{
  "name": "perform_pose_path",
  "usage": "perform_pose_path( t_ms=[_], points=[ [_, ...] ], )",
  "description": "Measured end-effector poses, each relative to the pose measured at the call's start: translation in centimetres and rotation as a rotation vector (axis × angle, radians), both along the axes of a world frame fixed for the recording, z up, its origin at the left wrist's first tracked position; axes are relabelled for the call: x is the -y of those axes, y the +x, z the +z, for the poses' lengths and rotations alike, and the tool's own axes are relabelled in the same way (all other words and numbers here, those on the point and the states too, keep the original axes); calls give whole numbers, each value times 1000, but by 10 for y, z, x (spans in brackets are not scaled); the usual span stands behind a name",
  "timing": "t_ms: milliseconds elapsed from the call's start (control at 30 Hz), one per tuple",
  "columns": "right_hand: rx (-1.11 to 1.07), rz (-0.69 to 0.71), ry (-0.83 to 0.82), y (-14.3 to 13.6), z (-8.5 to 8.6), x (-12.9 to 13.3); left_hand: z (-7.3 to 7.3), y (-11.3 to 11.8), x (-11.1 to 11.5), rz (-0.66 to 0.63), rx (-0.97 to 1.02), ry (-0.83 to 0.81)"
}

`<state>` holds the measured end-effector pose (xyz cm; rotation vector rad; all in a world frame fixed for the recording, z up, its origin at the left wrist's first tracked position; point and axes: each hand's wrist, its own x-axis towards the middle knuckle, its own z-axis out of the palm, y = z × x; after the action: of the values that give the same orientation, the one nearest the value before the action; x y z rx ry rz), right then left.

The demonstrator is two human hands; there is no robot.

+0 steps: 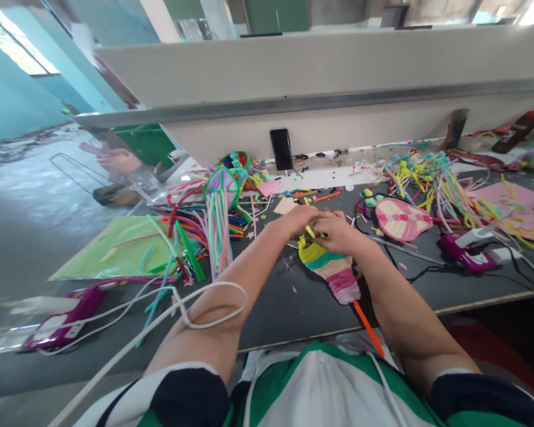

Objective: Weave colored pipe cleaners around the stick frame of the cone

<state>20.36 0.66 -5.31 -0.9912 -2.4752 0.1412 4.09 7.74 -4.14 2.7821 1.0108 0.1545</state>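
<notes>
Both hands pinch one yellow pipe cleaner (310, 231) between them: left hand (297, 218), right hand (336, 231), fingertips touching. Striped fan-shaped piece (331, 268): directly beneath the grip, long axis running toward the person, orange stem (368, 332) trailing nearest the body.

Striped pipe-cleaner fan (331, 267), yellow, green, pink bands, flat on table, orange stem

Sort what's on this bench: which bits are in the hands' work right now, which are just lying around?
In hand:
left hand and right hand, both pinching a yellow pipe cleaner
striped fan-shaped piece beneath them

Lying about:
phone against the wall
pink oval piece
purple glue gun
green sheet
loose pipe cleaners
</notes>
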Motion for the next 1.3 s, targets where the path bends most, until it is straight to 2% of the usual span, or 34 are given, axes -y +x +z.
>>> perform_pose_path(
  t_ms=[100,200,300,467,700,833,967,1067,1133,1233,1300],
  points=[
    [4,-171,8,4,3,-2,13,-9,28,244,-84,121],
    [-10,-290,-26,6,3,-5,23,-21,65,390,-186,171],
    [-31,-357,-46,6,-4,-11,24,-28,95,486,-261,156],
    [-54,-456,-21,7,-16,-20,16,-28,123,551,-308,91],
    [-149,-475,-8,6,-25,-24,1,-32,151,550,-257,20],
    [-189,-439,5,5,-32,-26,-13,-37,154,544,-243,-11],
    [-315,-270,-2,5,-31,-26,-23,-51,148,588,-153,-81],
    [-422,-158,-44,6,-25,-24,-20,-67,138,666,20,-151],
    [-472,-113,-77,7,-21,-23,-14,-74,125,681,161,-127],
    [-545,-67,-112,7,-18,-22,-6,-69,97,568,326,-62],
    [-605,-58,-133,8,-17,-20,-5,-56,77,469,384,-230]
  ],
)
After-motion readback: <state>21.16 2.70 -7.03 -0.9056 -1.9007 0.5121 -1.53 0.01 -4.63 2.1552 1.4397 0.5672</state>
